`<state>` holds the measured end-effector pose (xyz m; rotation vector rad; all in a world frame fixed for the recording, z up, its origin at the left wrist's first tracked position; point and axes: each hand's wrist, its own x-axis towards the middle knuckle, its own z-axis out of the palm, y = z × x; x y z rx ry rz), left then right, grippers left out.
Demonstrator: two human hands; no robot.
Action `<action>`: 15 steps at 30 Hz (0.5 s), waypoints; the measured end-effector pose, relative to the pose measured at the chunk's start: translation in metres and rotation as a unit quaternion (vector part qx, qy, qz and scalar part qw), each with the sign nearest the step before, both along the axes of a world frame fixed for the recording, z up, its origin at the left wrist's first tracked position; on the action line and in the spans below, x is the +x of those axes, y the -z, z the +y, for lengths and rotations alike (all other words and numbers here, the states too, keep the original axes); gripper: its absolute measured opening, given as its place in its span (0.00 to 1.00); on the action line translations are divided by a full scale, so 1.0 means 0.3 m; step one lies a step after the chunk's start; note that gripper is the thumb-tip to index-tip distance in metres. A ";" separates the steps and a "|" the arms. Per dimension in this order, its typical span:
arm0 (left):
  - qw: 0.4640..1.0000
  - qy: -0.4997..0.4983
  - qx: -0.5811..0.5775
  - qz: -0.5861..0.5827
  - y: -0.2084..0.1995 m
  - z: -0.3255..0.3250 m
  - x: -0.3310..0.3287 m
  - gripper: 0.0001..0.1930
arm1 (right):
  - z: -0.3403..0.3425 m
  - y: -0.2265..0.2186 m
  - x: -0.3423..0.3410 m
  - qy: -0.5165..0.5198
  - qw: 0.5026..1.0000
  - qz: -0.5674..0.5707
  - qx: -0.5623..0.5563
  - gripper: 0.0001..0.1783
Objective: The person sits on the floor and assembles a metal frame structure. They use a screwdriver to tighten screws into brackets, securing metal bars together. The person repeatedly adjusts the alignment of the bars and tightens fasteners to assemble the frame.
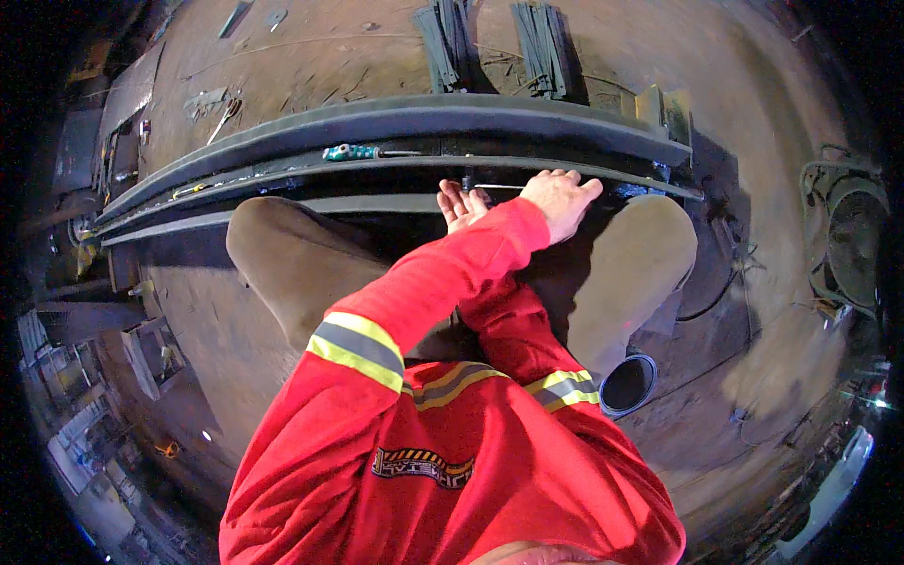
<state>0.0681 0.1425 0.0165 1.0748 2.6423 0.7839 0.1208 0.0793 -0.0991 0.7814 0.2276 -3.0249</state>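
Note:
My forearms cross, the left one lying over the right. My left hand [562,202] is closed at the right part of a long dark steel beam [311,196]. A thin metal rod [499,186] runs into its grip; the far end is hidden under the palm. My right hand [460,207] is further left, fingers apart and palm partly up, beside a small dark bolt-like piece [468,179] on the beam. Whether its fingertips touch that piece I cannot tell. A screwdriver [353,152] with a green and white handle rests in the beam's channel, left of both hands.
Two bundles of flat metal strips [541,52] lie beyond the beam. A round container [628,384] stands by my right leg. Coiled cable [852,235] lies far right. Metal frames [151,356] and scrap are at the left, with a wrench-like tool [224,120] beyond the beam.

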 end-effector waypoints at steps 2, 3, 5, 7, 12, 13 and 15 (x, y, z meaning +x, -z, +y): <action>0.996 0.030 -0.079 -0.037 0.043 0.040 -0.029 0.15 | 0.007 0.067 0.010 -0.036 0.998 0.051 -0.011 0.09; 0.994 0.049 -0.094 -0.025 0.081 0.043 -0.033 0.15 | 0.002 0.062 0.021 -0.040 0.996 0.072 -0.032 0.10; 0.989 0.082 -0.123 -0.001 0.127 0.040 -0.047 0.14 | -0.003 0.037 0.020 -0.049 0.996 0.071 0.017 0.11; 0.984 -0.022 -0.138 -0.114 0.134 0.079 -0.060 0.23 | -0.011 -0.005 0.010 -0.070 0.994 0.037 0.069 0.13; 0.952 0.069 -0.285 -0.090 0.120 0.123 -0.032 0.22 | -0.001 -0.074 -0.015 -0.077 0.989 -0.041 0.123 0.06; 0.945 0.081 -0.303 -0.090 0.071 0.128 -0.030 0.25 | 0.000 -0.069 -0.011 -0.076 0.988 -0.044 0.128 0.06; 0.968 0.039 -0.243 -0.051 0.051 0.133 -0.023 0.18 | -0.002 -0.084 -0.008 -0.093 0.982 -0.049 0.155 0.07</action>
